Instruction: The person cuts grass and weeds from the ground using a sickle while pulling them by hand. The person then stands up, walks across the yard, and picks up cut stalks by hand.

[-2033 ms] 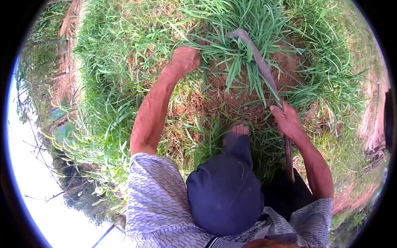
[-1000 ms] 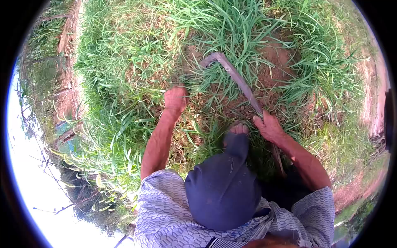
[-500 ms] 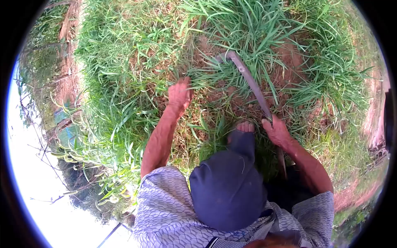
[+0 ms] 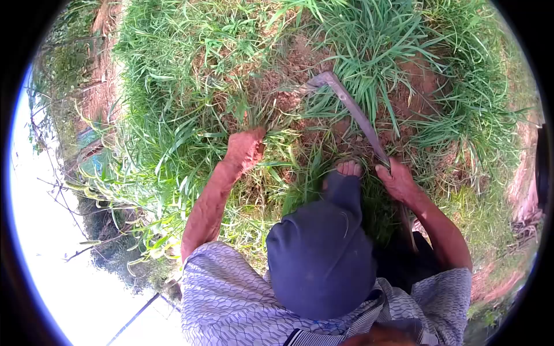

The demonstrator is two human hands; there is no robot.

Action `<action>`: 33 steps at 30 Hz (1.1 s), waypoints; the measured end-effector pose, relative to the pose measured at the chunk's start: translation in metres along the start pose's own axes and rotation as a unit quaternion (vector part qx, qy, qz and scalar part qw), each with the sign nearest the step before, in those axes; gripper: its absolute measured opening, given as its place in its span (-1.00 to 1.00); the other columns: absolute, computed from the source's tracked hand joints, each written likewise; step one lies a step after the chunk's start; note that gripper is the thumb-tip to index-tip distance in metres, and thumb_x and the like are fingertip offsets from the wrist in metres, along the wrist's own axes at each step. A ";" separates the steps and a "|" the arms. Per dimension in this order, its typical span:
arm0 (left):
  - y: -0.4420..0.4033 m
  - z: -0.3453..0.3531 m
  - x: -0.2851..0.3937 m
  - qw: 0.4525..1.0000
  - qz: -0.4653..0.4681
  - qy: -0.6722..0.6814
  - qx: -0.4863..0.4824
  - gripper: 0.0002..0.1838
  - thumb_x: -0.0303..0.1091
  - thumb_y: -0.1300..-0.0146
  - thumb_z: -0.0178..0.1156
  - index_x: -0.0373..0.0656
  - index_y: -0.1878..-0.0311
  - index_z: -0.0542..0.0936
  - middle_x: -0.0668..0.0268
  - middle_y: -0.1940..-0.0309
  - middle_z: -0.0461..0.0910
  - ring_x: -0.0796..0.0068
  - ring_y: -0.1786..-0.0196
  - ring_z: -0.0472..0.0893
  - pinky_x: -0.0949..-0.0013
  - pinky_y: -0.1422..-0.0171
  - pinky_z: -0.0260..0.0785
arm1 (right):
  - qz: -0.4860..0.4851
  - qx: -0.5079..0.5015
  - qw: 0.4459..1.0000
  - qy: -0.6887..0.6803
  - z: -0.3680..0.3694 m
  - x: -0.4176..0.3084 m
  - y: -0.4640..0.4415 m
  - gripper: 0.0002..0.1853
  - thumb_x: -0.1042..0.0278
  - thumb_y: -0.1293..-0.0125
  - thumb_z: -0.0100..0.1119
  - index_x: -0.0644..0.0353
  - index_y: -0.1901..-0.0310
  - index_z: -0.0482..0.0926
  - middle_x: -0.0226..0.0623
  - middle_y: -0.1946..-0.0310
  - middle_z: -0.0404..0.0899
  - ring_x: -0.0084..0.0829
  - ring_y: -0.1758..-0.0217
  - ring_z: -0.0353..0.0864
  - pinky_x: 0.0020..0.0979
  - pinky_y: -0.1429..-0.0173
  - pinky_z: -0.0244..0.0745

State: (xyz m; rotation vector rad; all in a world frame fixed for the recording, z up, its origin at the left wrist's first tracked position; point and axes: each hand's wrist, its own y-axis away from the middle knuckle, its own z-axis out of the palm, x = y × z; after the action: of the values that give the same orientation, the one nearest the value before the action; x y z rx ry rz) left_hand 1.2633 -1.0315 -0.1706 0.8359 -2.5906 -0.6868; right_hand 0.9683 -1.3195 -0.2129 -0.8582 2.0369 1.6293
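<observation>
My left hand [image 4: 245,150] is closed low over the ground, left of centre, around a tuft of grass [image 4: 247,118] whose blades stick out past the fingers. My right hand [image 4: 398,180] grips the long wooden handle of a hoe [image 4: 362,122]. The handle slants forward and left to a sharp bend, and its rear end runs back beneath my forearm. Past the bend, the hoe's head points left over bare soil and cut-looking stems; its blade is blurred and hard to make out. My bare toes [image 4: 349,168] show between the two hands, below a dark trouser leg and knee [image 4: 320,259].
Thick green clumps of grass [image 4: 375,52] stand ahead and to the right, with reddish soil [image 4: 418,81] between them. Taller weeds [image 4: 156,127] grow on the left. A dirt strip [image 4: 107,69] and thin bare branches [image 4: 63,202] lie farther left.
My left hand has drawn back toward me and slightly left, with grass now showing in the fist. My right hand keeps its hold on the hoe. The view has shifted slightly.
</observation>
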 end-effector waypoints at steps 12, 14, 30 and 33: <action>-0.095 -0.030 0.023 0.991 -0.004 -0.098 0.092 -0.62 -0.36 -0.09 0.24 -0.20 0.03 0.39 0.09 -0.25 0.31 0.26 0.35 0.63 0.22 0.38 0.55 | -0.024 0.115 0.989 -0.088 0.001 -0.088 -0.076 -0.47 -0.03 -0.31 0.08 0.38 0.02 0.40 -0.17 0.58 0.41 -0.23 0.54 0.51 -0.16 0.36 0.45; -0.113 -0.034 0.014 0.977 0.024 -0.074 0.197 -0.51 -0.39 -0.04 0.22 -0.19 -0.07 0.36 0.07 -0.26 0.30 0.17 0.29 0.65 0.17 0.31 0.56 | -0.031 0.124 0.992 -0.018 0.028 -0.051 -0.076 -0.47 -0.04 -0.32 0.08 0.40 0.03 0.41 -0.17 0.59 0.42 -0.22 0.54 0.52 -0.17 0.35 0.45; -0.077 -0.014 -0.031 0.992 -0.109 -0.036 -0.048 -0.85 -0.37 -0.25 0.13 -0.15 0.15 0.43 0.19 0.51 0.61 0.28 0.51 0.60 0.20 0.46 0.48 | -0.008 0.054 0.999 -0.001 0.009 -0.070 -0.050 -0.50 0.01 -0.33 0.03 0.45 0.15 0.41 0.18 0.42 0.51 0.06 0.30 0.57 -0.08 0.13 0.43; -0.021 0.020 -0.052 0.994 -0.109 -0.018 -0.019 -0.88 -0.39 -0.23 0.14 -0.11 0.20 0.43 0.24 0.53 0.60 0.33 0.53 0.60 0.23 0.47 0.46 | -0.020 0.060 0.998 0.014 -0.001 -0.078 -0.049 -0.54 0.01 -0.35 0.00 0.39 0.22 0.37 0.21 0.45 0.48 0.13 0.33 0.54 -0.03 0.16 0.39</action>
State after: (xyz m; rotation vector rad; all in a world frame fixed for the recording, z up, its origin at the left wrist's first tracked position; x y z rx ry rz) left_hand 1.3044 -1.0075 -0.2064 1.1151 -2.5321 -0.8154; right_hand 1.0587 -1.3101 -0.1984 -0.8788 2.0988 1.4662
